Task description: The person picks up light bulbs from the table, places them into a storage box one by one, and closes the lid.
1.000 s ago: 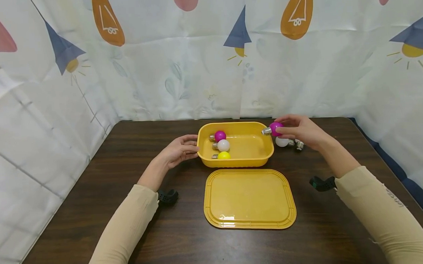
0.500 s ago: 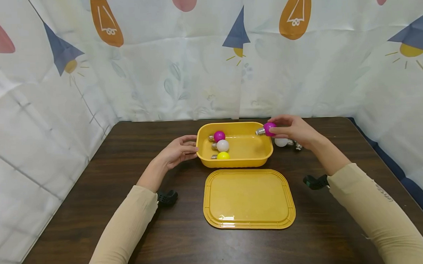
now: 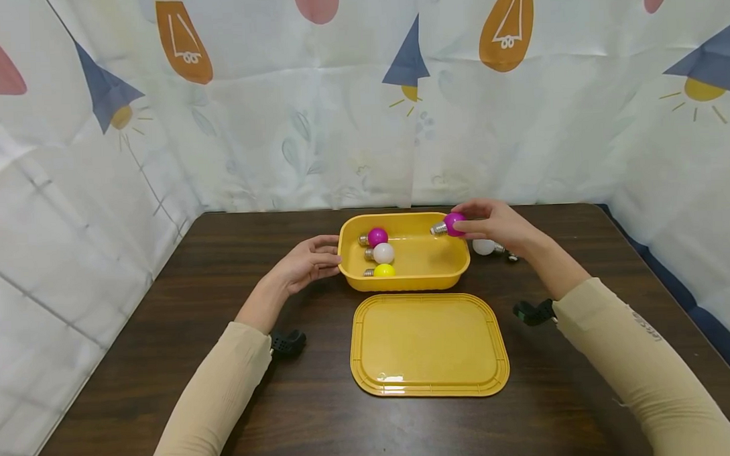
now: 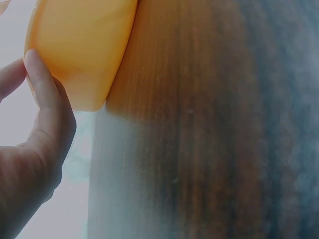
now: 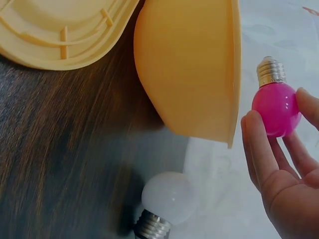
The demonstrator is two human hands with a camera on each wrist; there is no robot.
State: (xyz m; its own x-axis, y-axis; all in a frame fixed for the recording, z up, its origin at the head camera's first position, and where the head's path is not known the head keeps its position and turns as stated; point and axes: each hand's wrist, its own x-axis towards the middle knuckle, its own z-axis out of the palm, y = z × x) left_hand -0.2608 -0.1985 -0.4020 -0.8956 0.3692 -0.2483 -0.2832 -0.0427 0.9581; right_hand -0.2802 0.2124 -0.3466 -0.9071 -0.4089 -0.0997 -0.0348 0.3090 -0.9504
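Observation:
My right hand [image 3: 494, 225] holds a magenta light bulb [image 3: 455, 224] by its round part, above the right end of a yellow bin [image 3: 403, 282]. The bulb's metal screw base points left. In the right wrist view the magenta bulb [image 5: 275, 108] sits between thumb and fingertips, apart from the bin wall. My left hand [image 3: 308, 263] touches the bin's left end with its fingertips, near the rim, as the left wrist view also shows. Inside the bin's left half lie a magenta bulb [image 3: 377, 237], a white bulb [image 3: 383, 253] and a yellow bulb [image 3: 384, 271].
A flat yellow lid [image 3: 429, 346] lies on the dark wooden table [image 3: 287, 405], just in front of the bin. Right of the bin lies a white bulb [image 3: 483, 247], with another metal base [image 3: 511, 256] beside it, mostly hidden by my right hand. A printed curtain [image 3: 247, 138] hangs behind.
My right hand has moved left with the magenta bulb, from the bin's right rim to over its inside. The left hand has stayed at the bin's left end.

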